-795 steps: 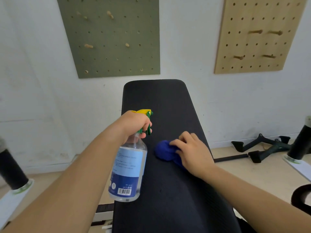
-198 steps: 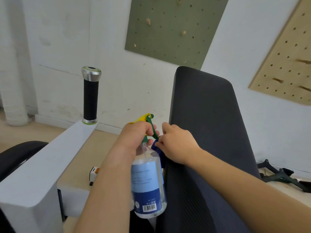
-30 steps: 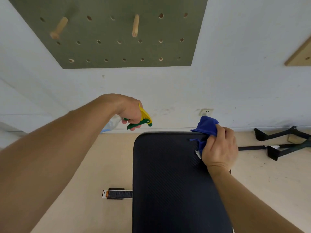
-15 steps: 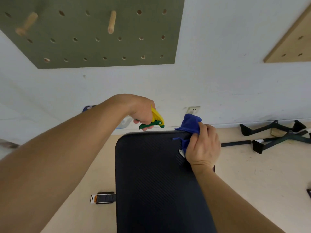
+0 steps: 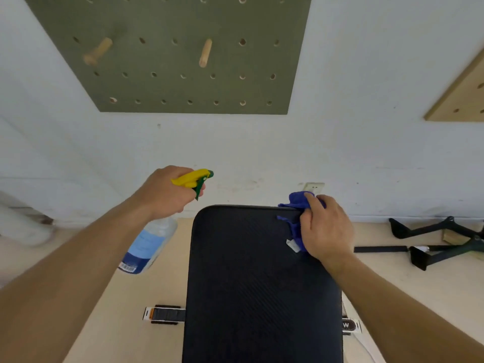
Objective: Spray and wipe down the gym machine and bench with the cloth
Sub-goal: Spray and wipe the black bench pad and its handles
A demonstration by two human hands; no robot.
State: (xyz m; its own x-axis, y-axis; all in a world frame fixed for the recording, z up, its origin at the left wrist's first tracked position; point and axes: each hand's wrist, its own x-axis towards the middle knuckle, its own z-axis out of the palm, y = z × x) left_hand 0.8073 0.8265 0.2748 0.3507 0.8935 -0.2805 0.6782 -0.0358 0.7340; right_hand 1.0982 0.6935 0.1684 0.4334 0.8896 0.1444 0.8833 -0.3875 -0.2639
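The black padded bench point(image 5: 251, 284) runs from the bottom of the view to its rounded far end near the wall. My right hand point(image 5: 326, 229) grips a bunched blue cloth point(image 5: 297, 205) against the bench's far right corner. My left hand point(image 5: 167, 192) holds a clear spray bottle point(image 5: 148, 244) with a blue label by its neck, left of the bench and above the floor. The yellow and green trigger head point(image 5: 195, 179) points right, toward the bench end. The bottle's neck is hidden by my fingers.
A white wall with a green pegboard point(image 5: 183, 53) and a tan pegboard point(image 5: 463, 95) stands just beyond the bench. Black cable handles point(image 5: 440, 244) lie on the floor at right. The bench's base feet point(image 5: 163, 314) stick out on both sides below the pad.
My left hand has tipped the bottle more upright, so its body and label now show below my hand. My right hand keeps the cloth at the bench's far right corner.
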